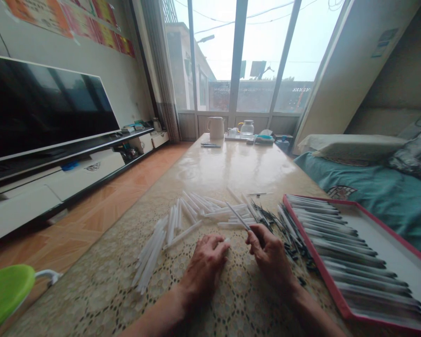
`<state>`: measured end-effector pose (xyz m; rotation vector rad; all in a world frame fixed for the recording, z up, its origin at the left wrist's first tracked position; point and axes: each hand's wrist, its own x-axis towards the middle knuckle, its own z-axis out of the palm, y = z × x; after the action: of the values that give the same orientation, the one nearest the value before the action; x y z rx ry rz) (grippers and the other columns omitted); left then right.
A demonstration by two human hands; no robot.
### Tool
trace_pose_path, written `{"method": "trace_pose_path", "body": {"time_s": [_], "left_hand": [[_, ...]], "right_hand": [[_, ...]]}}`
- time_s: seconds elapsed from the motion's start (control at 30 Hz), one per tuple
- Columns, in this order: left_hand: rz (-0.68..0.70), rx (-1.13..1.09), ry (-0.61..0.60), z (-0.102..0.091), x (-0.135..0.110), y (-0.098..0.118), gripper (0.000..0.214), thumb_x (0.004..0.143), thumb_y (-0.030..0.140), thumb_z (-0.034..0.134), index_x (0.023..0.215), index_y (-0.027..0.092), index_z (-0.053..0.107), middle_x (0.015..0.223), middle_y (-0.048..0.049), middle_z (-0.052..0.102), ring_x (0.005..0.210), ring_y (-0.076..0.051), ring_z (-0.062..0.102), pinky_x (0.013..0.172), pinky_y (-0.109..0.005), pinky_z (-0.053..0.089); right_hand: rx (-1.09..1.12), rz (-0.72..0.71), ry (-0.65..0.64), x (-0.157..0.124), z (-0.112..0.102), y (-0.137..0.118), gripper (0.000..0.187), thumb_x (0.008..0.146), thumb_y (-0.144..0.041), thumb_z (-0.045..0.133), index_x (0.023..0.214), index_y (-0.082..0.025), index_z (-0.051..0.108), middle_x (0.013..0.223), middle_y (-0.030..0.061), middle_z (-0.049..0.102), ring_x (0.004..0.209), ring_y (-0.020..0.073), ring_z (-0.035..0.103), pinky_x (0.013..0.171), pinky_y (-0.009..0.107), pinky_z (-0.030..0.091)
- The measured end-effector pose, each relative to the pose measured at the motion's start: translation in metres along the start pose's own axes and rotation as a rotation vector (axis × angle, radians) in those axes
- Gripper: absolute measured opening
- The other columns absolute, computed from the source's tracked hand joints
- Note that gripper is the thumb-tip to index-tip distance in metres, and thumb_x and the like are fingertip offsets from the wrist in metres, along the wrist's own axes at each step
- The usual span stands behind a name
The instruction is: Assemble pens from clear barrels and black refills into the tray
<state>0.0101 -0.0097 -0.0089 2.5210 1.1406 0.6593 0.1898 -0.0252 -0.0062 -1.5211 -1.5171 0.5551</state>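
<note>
My right hand [268,250] pinches a thin white tube [237,215] that points up and away over the table. My left hand [206,260] rests knuckles-up on the lace tablecloth [101,295], fingers curled; whether it holds anything is hidden. Several loose white tubes [168,234] lie scattered ahead and to the left. A heap of dark thin refills [284,229] lies just right of my right hand.
A red-rimmed tray [389,252] with rows of assembled pens sits at the right. A white jug [216,127] and a glass jar [247,127] stand at the far end. A TV [38,107] is left, a green stool [5,295] near left, a bed [372,182] right.
</note>
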Motion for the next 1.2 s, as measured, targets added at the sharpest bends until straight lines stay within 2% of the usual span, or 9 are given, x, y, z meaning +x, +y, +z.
{"method": "trace_pose_path", "body": {"time_s": [0.1,0.17,0.23,0.33,0.47,0.57,0.7,0.93,1.2], "left_hand": [[-0.073,-0.070,0.081,0.000,-0.001,-0.002,0.022,0.081,0.009,0.039,0.081,0.019,0.059,0.085,-0.0077,0.060,0.085,-0.022,0.053,0.076,-0.036,0.044],[-0.127,-0.173,0.146,0.001,-0.001,-0.003,0.022,0.079,0.007,0.041,0.086,0.018,0.059,0.084,-0.0067,0.058,0.082,-0.021,0.053,0.073,-0.034,0.043],[-0.185,-0.328,0.231,-0.001,0.000,-0.005,0.029,0.078,0.007,0.044,0.102,0.019,0.057,0.086,-0.0053,0.057,0.079,-0.019,0.053,0.073,-0.032,0.043],[-0.319,-0.640,0.314,-0.007,0.004,-0.010,0.034,0.081,0.016,0.048,0.114,0.021,0.055,0.080,-0.0017,0.054,0.069,-0.015,0.052,0.067,-0.028,0.044],[-0.536,-1.183,0.326,-0.013,0.007,-0.020,0.021,0.075,0.027,0.062,0.094,0.017,0.062,0.067,0.0014,0.056,0.063,-0.011,0.054,0.064,-0.024,0.046],[-0.672,-1.411,0.405,-0.013,0.008,-0.026,0.025,0.067,0.028,0.072,0.086,0.015,0.063,0.070,0.0001,0.061,0.062,-0.009,0.057,0.062,-0.021,0.047],[-0.709,-1.456,0.409,-0.014,0.007,-0.026,0.028,0.064,0.030,0.074,0.084,0.014,0.063,0.063,0.0019,0.060,0.051,-0.007,0.054,0.050,-0.017,0.042],[-0.614,-1.371,0.279,-0.016,0.006,-0.020,0.024,0.067,0.031,0.071,0.081,0.014,0.062,0.059,0.0034,0.055,0.049,-0.006,0.049,0.046,-0.018,0.038],[-0.526,-1.366,0.232,-0.016,0.005,-0.020,0.022,0.067,0.031,0.072,0.079,0.014,0.063,0.051,0.0051,0.052,0.044,-0.005,0.045,0.043,-0.018,0.035]], "right_hand": [[-0.024,-0.010,0.006,-0.001,0.000,-0.003,0.022,0.087,-0.035,0.041,0.085,-0.017,0.054,0.068,0.0018,0.059,0.057,0.0140,0.054,0.053,0.023,0.040],[-0.047,-0.030,0.001,-0.003,0.000,-0.006,0.020,0.087,-0.033,0.041,0.084,-0.017,0.053,0.067,0.0013,0.058,0.057,0.0135,0.053,0.052,0.022,0.040],[-0.069,-0.064,-0.002,-0.005,0.001,-0.009,0.019,0.087,-0.031,0.041,0.084,-0.018,0.053,0.066,0.0005,0.057,0.056,0.0129,0.052,0.052,0.022,0.039],[-0.114,-0.137,0.014,-0.008,0.002,-0.013,0.016,0.086,-0.027,0.040,0.087,-0.018,0.054,0.063,-0.0011,0.054,0.053,0.0121,0.049,0.052,0.022,0.037],[-0.203,-0.224,0.050,-0.011,0.001,-0.015,0.012,0.080,-0.021,0.043,0.083,-0.019,0.054,0.055,-0.0045,0.045,0.048,0.0112,0.043,0.050,0.022,0.032],[-0.251,-0.263,0.049,-0.013,0.000,-0.014,0.009,0.075,-0.017,0.046,0.080,-0.019,0.053,0.055,-0.0055,0.043,0.048,0.0106,0.042,0.051,0.023,0.032],[-0.300,-0.276,0.033,-0.013,-0.002,-0.014,0.010,0.073,-0.016,0.047,0.080,-0.019,0.053,0.056,-0.0050,0.045,0.048,0.0106,0.043,0.052,0.023,0.032],[-0.330,-0.287,-0.014,-0.013,-0.003,-0.014,0.009,0.073,-0.016,0.047,0.079,-0.019,0.053,0.056,-0.0046,0.047,0.050,0.0111,0.046,0.053,0.023,0.033],[-0.538,-0.469,-0.183,-0.004,-0.010,-0.012,0.016,0.089,-0.027,0.044,0.086,-0.021,0.058,0.069,0.0011,0.061,0.062,0.0138,0.054,0.059,0.024,0.033]]}}
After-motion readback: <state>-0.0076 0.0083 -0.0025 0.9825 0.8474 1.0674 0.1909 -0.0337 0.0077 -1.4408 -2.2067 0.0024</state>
